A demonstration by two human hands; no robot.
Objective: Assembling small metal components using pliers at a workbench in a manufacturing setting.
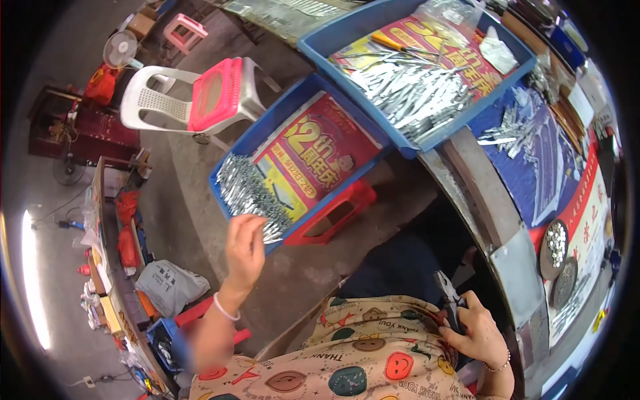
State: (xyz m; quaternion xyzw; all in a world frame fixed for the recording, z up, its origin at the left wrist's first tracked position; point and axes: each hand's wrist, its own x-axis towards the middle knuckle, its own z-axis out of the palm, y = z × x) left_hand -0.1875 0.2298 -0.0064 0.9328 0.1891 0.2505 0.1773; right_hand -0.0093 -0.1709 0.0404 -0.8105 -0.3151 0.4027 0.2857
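My right hand is wrapped round a pair of dark-handled pliers, held in front of my patterned apron with the jaws pointing up. My left hand reaches out to the near left corner of a lower blue tray. Its fingers are curled together; what is between them, if anything, cannot be made out. Just past the fingertips lies a heap of small thin metal parts on the tray's red and yellow printed sheet.
A larger blue tray of longer metal pieces and an orange-handled tool stands farther right. Under the lower tray is a red stool. The workbench on the right carries round dishes. A white chair stands far left.
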